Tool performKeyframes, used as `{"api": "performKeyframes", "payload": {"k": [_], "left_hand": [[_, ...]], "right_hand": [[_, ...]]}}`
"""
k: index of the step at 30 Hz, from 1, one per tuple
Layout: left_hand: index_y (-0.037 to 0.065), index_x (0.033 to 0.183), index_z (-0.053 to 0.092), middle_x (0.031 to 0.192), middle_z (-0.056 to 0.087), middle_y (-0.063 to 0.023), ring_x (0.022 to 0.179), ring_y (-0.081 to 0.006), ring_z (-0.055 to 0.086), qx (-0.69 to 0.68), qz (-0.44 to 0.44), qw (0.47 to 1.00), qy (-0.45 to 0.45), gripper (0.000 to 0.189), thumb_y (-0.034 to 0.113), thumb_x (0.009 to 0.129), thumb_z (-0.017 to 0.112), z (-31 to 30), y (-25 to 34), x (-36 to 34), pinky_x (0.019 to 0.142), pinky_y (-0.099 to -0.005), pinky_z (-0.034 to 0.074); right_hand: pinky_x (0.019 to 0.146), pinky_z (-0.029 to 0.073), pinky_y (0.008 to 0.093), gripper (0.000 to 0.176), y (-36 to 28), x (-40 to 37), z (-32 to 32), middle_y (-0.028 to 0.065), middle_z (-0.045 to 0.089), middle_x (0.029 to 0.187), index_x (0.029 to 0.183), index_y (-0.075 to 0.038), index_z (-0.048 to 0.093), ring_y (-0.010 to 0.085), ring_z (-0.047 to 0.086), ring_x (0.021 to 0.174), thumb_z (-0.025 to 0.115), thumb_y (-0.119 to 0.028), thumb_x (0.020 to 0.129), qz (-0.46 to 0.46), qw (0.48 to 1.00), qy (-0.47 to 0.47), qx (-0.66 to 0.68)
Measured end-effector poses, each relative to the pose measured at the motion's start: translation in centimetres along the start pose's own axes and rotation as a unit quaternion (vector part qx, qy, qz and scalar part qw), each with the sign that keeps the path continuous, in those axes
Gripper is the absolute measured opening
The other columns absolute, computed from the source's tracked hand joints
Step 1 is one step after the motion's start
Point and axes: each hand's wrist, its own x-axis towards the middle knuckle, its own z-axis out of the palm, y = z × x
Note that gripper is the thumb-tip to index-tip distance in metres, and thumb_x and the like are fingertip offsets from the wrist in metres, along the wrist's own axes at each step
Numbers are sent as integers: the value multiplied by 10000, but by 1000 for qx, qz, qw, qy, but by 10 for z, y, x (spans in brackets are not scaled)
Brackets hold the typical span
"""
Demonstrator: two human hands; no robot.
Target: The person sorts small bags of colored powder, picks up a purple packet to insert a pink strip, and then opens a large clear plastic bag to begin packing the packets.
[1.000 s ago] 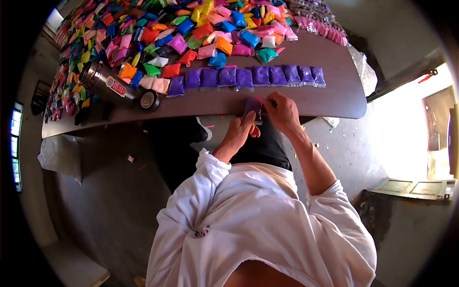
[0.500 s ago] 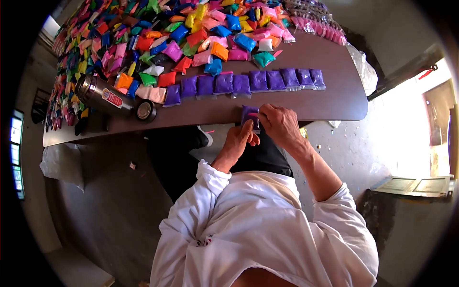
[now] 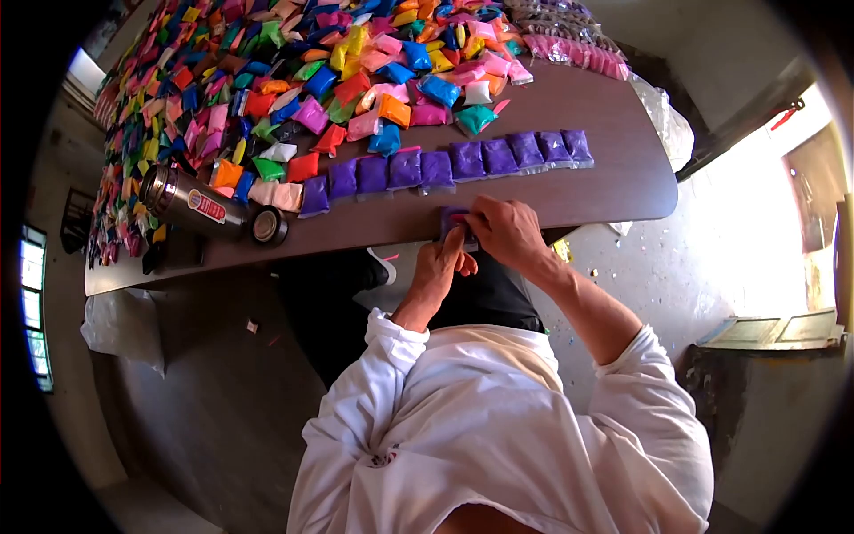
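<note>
The right hand (image 3: 505,230) is closing in, pinching a pink strip (image 3: 458,217) at the purple packet (image 3: 447,215) the left hand (image 3: 432,271) is holding, ten packets (image 3: 405,167) already lining the table (image 3: 614,182).

The single view looks steeply down from the person's head, facing forward over the shirt (image 3: 498,400) toward the table (image 3: 605,178).
</note>
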Motion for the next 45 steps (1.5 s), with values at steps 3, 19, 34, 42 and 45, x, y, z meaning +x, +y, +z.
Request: {"api": "performKeyframes", "payload": {"k": [3,19,34,42,45], "left_hand": [[59,540,442,590,590,-112,553,-145,531,-4,10,1000,11,606,533,917,463,-5,-4,-2,569,-267,420],[80,613,435,627,560,-71,596,-127,503,8,-31,998,-63,537,492,955,401,3,5,-27,576,-253,381],[57,675,494,638,554,-52,590,-122,523,1,-30,988,-153,521,494,947,416,10,-8,-29,551,-245,427],[43,729,522,628,529,-36,584,-125,527,0,-19,986,-164,454,419,967,431,12,-9,-30,527,-245,423],[53,727,509,666,561,-49,594,-121,512,11,-35,981,-192,511,504,947,414,15,-9,-32,564,-248,420]], "right_hand": [[587,470,420,98,3,-14,1,183,612,709,827,-26,567,355,611,668,567,-123,838,68,992,97,54],[390,232,194,274,0,-53,12,-27,541,635,866,-26,618,26,359,429,616,-299,858,336,750,-93,562],[337,477,277,121,-10,-67,11,120,608,642,913,-7,513,222,610,449,516,-118,864,293,619,-53,726],[299,463,279,140,-7,-72,14,122,593,611,924,-7,512,226,591,407,525,-129,857,311,634,-57,706],[293,463,278,155,-8,-71,13,121,589,597,933,-2,512,222,577,382,530,-133,852,300,643,-55,702]]}}
